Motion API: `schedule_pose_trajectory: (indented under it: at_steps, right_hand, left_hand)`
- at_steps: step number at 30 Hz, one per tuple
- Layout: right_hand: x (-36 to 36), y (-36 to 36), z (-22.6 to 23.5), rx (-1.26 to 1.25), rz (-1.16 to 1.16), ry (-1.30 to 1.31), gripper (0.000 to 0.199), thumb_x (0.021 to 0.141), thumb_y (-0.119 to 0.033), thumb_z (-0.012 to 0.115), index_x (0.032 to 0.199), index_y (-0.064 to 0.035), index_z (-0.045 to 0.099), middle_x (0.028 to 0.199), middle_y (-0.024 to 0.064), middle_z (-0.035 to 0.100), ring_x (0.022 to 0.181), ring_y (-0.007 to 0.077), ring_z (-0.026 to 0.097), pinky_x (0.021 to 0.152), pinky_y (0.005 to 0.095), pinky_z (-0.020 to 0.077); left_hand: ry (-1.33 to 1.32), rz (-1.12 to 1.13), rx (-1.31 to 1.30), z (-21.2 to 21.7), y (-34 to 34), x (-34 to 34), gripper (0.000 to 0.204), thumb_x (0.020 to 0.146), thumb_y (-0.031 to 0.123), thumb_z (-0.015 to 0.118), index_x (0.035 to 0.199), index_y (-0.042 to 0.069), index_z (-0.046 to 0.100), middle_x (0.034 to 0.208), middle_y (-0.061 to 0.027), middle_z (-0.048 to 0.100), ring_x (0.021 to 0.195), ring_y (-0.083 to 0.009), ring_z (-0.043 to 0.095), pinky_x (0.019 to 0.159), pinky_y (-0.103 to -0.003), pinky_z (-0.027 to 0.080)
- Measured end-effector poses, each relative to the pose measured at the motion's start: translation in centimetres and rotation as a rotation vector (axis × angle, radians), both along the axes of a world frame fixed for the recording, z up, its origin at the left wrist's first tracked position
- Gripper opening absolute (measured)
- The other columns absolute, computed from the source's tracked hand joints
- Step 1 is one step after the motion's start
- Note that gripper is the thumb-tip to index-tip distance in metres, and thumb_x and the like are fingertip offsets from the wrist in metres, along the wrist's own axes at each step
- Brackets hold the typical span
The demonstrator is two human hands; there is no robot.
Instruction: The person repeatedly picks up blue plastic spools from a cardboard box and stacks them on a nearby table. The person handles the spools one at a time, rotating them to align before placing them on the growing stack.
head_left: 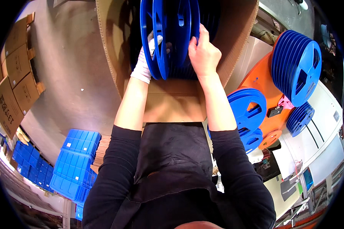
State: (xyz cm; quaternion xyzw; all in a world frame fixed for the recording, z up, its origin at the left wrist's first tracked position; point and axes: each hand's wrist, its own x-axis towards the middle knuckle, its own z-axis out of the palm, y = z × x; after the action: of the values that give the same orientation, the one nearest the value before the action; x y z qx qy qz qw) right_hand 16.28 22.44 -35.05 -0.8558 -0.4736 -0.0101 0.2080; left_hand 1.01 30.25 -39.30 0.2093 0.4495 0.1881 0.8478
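Observation:
Large blue plastic reels (161,63) stand on edge, upright, at the mouth of an open cardboard box (176,108). My left hand (143,66), in a white glove, holds the reels from the left; its fingers pass through the cut-outs in the flange and are partly hidden by it. My bare right hand (205,55) is closed on the right-hand rim, fingertips at the flange edge. More dark reels lie deeper in the box, mostly in shadow, below and behind the ones I hold.
To the right, an orange surface (253,77) bears stacks of blue reels (307,74), a small orange reel (270,139) and a small black object (275,111). Blue lidded bins (70,164) are stacked at lower left. Cardboard cartons (17,65) stand at far left.

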Motion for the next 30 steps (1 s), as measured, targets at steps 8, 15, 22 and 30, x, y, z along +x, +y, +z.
schedule_pose_trajectory:
  at_steps: [8, 15, 22, 30]
  right_hand:
    - [-0.2, -1.1, -0.8, -0.054, -0.04, 0.329, 0.045, 0.084, -0.02, 0.065, 0.126, -0.0097, 0.052, 0.068, 0.0061, 0.064, 0.06, 0.0246, 0.064, 0.053, 0.0359, 0.0503]
    - [-3.8, -15.9, 7.9, 0.028, -0.156, 0.758, 0.048, 0.085, -0.006, 0.064, 0.131, -0.0054, 0.051, 0.093, 0.0105, 0.066, 0.085, 0.0216, 0.064, 0.077, 0.0319, 0.0516]
    - [-6.8, -32.0, 11.0, -0.211, -0.52, 0.527, 0.078, 0.07, -0.024, 0.082, 0.132, 0.0022, 0.041, 0.12, 0.0181, 0.048, 0.112, 0.0326, 0.049, 0.097, 0.0398, 0.0405]
    - [-9.5, -31.5, 6.3, -0.701, -0.435, 0.268, 0.086, 0.057, -0.037, 0.087, 0.126, -0.0049, 0.047, 0.109, 0.0116, 0.056, 0.107, 0.0275, 0.051, 0.091, 0.0438, 0.0343]
  left_hand:
    - [0.059, -0.029, -0.187, -1.9, 0.6, 2.0, 0.065, 0.086, 0.049, 0.062, 0.138, 0.014, 0.044, 0.125, -0.0077, 0.058, 0.11, -0.026, 0.057, 0.093, -0.041, 0.046]
    - [0.349, -0.067, -0.055, -4.8, -6.4, -7.9, 0.081, 0.094, 0.058, 0.038, 0.15, 0.005, 0.015, 0.156, -0.0208, 0.008, 0.146, -0.031, 0.005, 0.116, -0.045, 0.005]
    - [0.553, -0.138, -0.182, 1.1, -16.8, -13.9, 0.053, 0.097, 0.04, 0.046, 0.14, 0.009, 0.044, 0.142, -0.0135, 0.045, 0.134, -0.0257, 0.039, 0.111, -0.041, 0.026]
    - [0.461, -0.216, -0.141, 4.6, -20.6, -13.4, 0.05, 0.095, 0.041, 0.054, 0.136, 0.013, 0.049, 0.126, -0.009, 0.058, 0.119, -0.0194, 0.052, 0.101, -0.035, 0.038]
